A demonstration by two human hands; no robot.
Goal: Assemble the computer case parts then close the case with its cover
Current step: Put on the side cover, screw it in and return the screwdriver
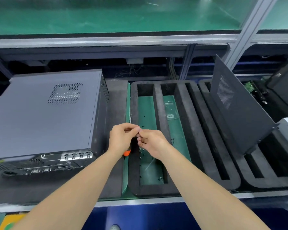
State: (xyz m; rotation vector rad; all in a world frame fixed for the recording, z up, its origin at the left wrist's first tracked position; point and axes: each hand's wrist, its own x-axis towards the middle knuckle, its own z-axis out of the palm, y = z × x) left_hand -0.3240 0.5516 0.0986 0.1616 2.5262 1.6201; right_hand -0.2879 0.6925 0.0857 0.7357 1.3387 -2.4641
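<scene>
There are 2 bare hands, the left hand [121,138] and the right hand [154,143]; 1 closed grey metal computer case [45,113]; 1 loose dark perforated side panel [236,112]; 2 slotted black foam trays, the middle tray [183,113] and the right tray [269,182]; 1 orange-handled tool [126,152]; and at least 6 tiny black screws [143,126], too small to count exactly.

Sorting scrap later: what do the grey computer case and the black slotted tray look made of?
Computer case: likely painted sheet metal, matte grey; thin flat panels, crisp folded edge, punched vent grid. Slotted tray: probably dense foam, dull black, slightly fuzzy; thick walls, rounded cut corners.
</scene>
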